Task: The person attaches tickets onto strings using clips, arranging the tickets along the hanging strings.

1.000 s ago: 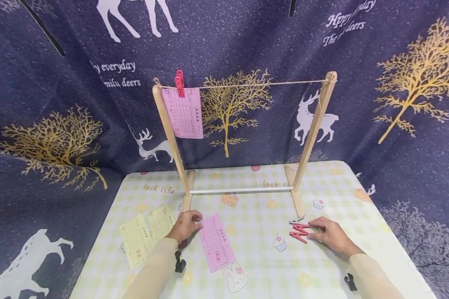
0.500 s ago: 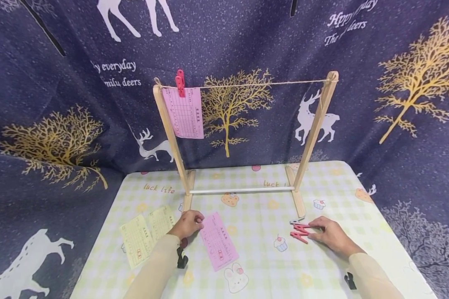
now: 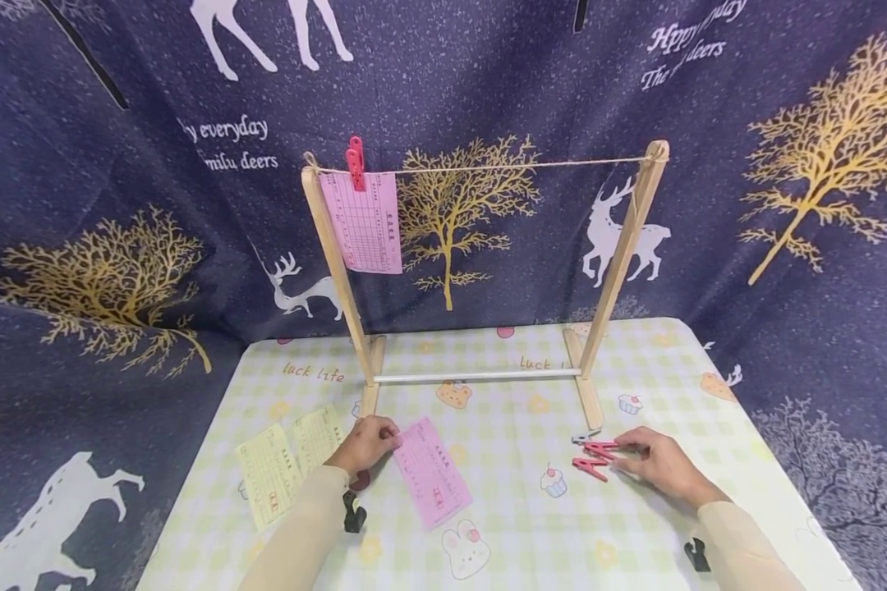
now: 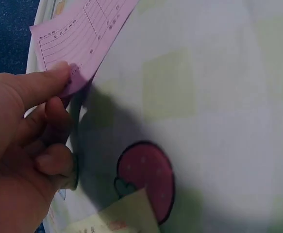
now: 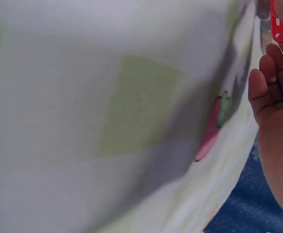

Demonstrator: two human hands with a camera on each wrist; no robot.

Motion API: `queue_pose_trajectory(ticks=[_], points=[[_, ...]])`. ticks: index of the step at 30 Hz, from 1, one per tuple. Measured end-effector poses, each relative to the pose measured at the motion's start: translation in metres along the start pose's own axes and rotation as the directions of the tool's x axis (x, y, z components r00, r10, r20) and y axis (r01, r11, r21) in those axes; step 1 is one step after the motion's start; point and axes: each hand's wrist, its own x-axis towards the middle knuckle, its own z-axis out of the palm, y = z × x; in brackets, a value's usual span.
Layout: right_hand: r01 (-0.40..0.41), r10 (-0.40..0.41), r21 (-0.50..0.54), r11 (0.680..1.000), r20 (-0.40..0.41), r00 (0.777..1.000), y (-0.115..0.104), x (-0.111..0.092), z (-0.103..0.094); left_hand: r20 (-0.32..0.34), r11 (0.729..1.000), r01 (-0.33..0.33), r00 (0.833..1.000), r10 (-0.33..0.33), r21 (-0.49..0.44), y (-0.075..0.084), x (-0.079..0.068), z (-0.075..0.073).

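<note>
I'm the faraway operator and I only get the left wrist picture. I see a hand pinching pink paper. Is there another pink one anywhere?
Observer: Yes, another pink printed form hangs from the string.
Operator: Ooh! Is anything else being held?
Observer: Yes, the right hand pinches a red clothespin.
Operator: I only see one corner of yellow paper. How many are there really?
Observer: Two yellow forms lie on the checked tablecloth.

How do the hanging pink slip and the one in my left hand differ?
A red clip holds the hanging slip; your left hand pinches the lower slip. The hanging slip is up at the string, the lower slip down by the table. Both are pink, printed.
</note>
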Motion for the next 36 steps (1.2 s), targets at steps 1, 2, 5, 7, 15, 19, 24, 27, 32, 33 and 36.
queue_pose_trajectory(ticks=[1, 2, 5, 7, 15, 19, 24, 27, 32, 33, 36], points=[[0.005, -0.005, -0.003, 1.000, -0.004, 1.000, -0.001, 0.001, -0.001, -0.003, 1.000, -0.007, 1.000, 0.007, -0.008, 0.000, 0.000, -0.002], [0.013, -0.013, -0.009, 1.000, -0.007, 1.000, -0.003, 0.002, -0.002, -0.007, 1.000, -0.020, 1.000, 0.020, -0.016, 0.000, 0.000, -0.004], [0.050, -0.050, -0.019, 0.999, -0.011, 0.999, -0.007, 0.005, -0.006, -0.029, 0.998, -0.049, 0.998, 0.048, -0.046, 0.002, 0.001, -0.011], [0.068, -0.068, -0.023, 0.997, -0.011, 0.998, -0.011, 0.007, -0.010, -0.046, 0.995, -0.080, 0.996, 0.077, -0.067, 0.004, 0.003, -0.015], [0.117, -0.117, 0.026, 0.993, -0.016, 0.993, -0.025, 0.015, -0.023, -0.062, 0.983, -0.147, 0.988, 0.141, -0.113, 0.013, 0.006, -0.033], [0.197, -0.196, 0.023, 0.980, -0.050, 0.979, -0.029, 0.018, -0.027, -0.051, 0.981, -0.138, 0.990, 0.132, -0.138, 0.021, 0.006, -0.042], [0.307, -0.303, 0.019, 0.951, -0.110, 0.946, -0.035, 0.023, -0.032, -0.059, 0.978, -0.166, 0.985, 0.160, -0.126, 0.032, 0.006, -0.053], [0.362, -0.356, 0.016, 0.932, -0.136, 0.925, -0.040, 0.027, -0.037, -0.075, 0.971, -0.193, 0.980, 0.184, -0.139, 0.041, 0.004, -0.061], [0.403, -0.397, 0.010, 0.915, -0.149, 0.906, -0.046, 0.037, -0.046, -0.113, 0.958, -0.243, 0.967, 0.227, -0.152, 0.052, 0.004, -0.074], [0.404, -0.398, 0.012, 0.914, -0.153, 0.905, -0.047, 0.038, -0.048, -0.125, 0.956, -0.257, 0.963, 0.240, -0.140, 0.053, 0.004, -0.076], [0.394, -0.385, 0.024, 0.919, -0.158, 0.909, -0.051, 0.041, -0.053, -0.145, 0.952, -0.287, 0.952, 0.270, -0.111, 0.056, 0.005, -0.079]])
